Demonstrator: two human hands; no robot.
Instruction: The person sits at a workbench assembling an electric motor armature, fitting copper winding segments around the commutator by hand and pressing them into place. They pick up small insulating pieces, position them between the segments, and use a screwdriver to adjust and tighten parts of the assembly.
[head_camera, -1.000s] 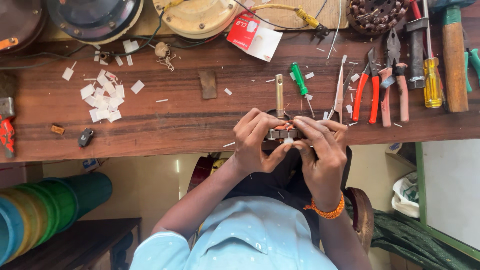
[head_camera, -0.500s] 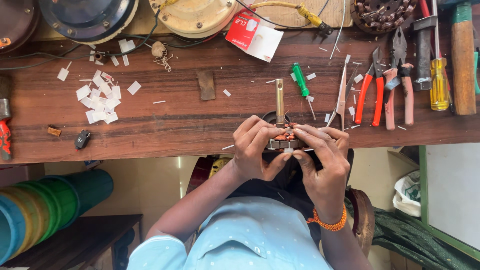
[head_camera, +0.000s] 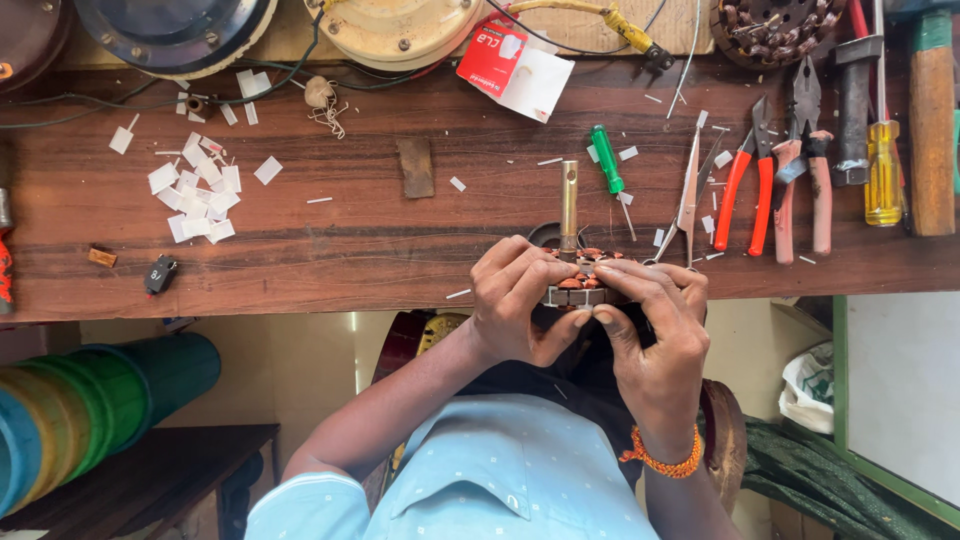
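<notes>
Gripping a small motor core (head_camera: 577, 285) with copper windings, both the left hand (head_camera: 520, 300) and right hand (head_camera: 655, 320) are curling their fingers tight around it at the workbench (head_camera: 400, 240) edge, center frame. Green screwdriver (head_camera: 608, 165) and pliers (head_camera: 745, 190) are lying just above, toward the right.

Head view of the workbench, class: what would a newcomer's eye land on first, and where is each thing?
At the bench's near edge, the left hand and right hand together grip a motor stator with copper windings and a brass-coloured shaft pointing away. To its right lies a row of tools, brightest the orange-handled pliers and a yellow-handled screwdriver. On the left of the wooden workbench, small white paper slips lie scattered.
</notes>
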